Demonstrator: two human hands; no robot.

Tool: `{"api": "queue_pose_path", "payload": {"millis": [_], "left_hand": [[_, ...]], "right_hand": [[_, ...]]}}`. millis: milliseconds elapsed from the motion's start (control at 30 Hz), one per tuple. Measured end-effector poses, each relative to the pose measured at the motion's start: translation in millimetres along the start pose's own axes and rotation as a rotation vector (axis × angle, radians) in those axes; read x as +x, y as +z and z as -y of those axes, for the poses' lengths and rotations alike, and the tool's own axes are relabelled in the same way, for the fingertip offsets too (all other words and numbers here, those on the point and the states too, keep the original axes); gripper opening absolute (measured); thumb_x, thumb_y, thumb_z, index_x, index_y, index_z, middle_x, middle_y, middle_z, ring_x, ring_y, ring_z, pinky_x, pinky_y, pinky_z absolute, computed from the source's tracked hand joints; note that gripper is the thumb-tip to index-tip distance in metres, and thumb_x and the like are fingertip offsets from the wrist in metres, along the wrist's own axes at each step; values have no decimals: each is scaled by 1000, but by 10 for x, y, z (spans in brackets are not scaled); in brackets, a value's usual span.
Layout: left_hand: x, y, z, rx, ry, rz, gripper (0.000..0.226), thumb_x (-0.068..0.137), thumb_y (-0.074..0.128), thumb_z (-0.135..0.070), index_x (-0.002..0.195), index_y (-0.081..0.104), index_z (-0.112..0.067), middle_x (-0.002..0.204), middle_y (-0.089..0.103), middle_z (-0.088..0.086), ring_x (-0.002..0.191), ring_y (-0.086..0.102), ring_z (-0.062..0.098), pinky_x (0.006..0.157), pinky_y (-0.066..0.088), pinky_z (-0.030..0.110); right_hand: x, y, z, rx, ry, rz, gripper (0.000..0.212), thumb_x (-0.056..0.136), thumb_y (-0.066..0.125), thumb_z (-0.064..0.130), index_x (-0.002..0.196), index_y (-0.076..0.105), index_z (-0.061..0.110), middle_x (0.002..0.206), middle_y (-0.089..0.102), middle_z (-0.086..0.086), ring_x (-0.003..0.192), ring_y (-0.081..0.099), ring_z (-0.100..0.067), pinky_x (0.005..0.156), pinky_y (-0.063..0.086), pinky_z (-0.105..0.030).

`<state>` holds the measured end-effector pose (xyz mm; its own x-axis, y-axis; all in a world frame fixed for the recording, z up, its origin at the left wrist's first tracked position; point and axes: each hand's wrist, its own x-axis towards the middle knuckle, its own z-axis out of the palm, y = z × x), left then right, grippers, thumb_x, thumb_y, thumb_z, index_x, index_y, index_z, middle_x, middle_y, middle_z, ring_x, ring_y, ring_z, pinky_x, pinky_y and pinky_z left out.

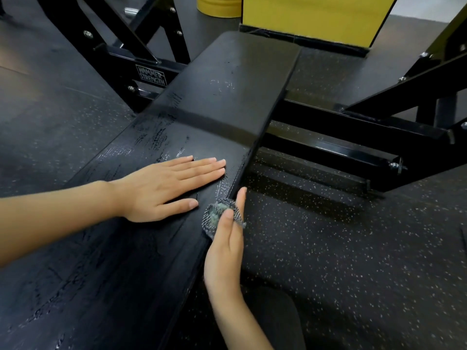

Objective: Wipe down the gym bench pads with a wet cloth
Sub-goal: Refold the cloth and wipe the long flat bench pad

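Fingers (202,170) of the left hand (161,190) are lying straight and flat on the near bench pad (113,274). The right hand (225,251) is pinching the cloth (213,216) against the pad's right edge.

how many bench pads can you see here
2. The near pad lies under the left hand, with the right hand holding the cloth at its right edge. The far pad continues past the seam, toward the yellow panel. Others may be out of frame.

Left hand (161,190) lies on the pad (113,261), cloth (214,215) (in the right hand (225,251)) at its right edge.
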<state>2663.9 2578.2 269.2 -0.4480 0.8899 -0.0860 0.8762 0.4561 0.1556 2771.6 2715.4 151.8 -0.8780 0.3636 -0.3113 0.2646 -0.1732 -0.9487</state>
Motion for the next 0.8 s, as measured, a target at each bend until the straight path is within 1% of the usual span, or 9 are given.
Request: {"api": "queue_pose_path", "payload": {"millis": [33,133,200,267,367,500,633,700,800], "left_hand": [[4,15,-2,-3,-5,-10,64,104,24,-46,159,5,-19,167,1,-7,154,4,13,122,7,39],[14,43,-4,-6,-29,-31,67,103,23,-50,159,1,-19,167,-1,-6,154,3,13,122,6,39],[23,42,6,-11,-37,-35,69,103,23,-51,159,1,-19,167,0,-6,153,3,13,122,7,40],[33,45,20,-16,-35,-34,70,102,25,-52,159,2,-19,167,0,-7,153,3,12,122,7,41],[41,48,49,-23,-33,-32,71,101,26,-53,159,3,-21,167,1,-8,153,4,12,122,7,41],[54,41,77,-31,-29,-36,72,100,28,-55,159,4,-22,167,1,-9,153,4,12,121,7,41],[70,44,97,-35,-22,-53,72,100,29,-55,159,5,-23,167,2,-10,153,4,11,121,6,40],[76,45,106,-34,-19,-58,72,100,29,-55,159,5,-23,167,3,-10,153,5,11,121,6,41],[81,56,118,-32,-17,-65,72,100,30,-56,159,5,-24,167,3,-10,153,5,11,121,7,41]], "right_hand": [[4,4,160,6,-35,-6,66,93,30,74,150,30,41,158,29,12,146,27,-7,121,23,-41],[161,-16,590,17,-182,-19,53,103,26,47,154,18,34,162,15,14,147,14,1,123,14,-29],[335,-45,745,-5,-174,-35,49,107,24,36,155,15,30,163,12,12,148,11,0,123,13,-32],[490,-59,817,-21,-173,-30,49,108,24,32,155,14,28,163,11,10,148,10,-2,123,12,-34],[497,-63,810,-15,-160,-8,49,107,24,34,156,14,30,163,11,12,148,10,-1,123,12,-34],[266,-61,699,-11,-163,22,52,103,25,47,153,12,41,162,9,18,147,10,3,124,13,-35],[-148,-64,651,-49,-240,57,56,94,31,54,144,6,52,158,3,31,143,4,14,122,9,-25],[-344,-74,607,-102,-308,77,59,92,29,58,144,1,52,156,-4,37,144,-2,13,121,5,-21],[-328,-95,598,-183,-378,119,59,95,23,54,148,-2,45,154,-11,38,146,-8,7,120,2,-22]]}}
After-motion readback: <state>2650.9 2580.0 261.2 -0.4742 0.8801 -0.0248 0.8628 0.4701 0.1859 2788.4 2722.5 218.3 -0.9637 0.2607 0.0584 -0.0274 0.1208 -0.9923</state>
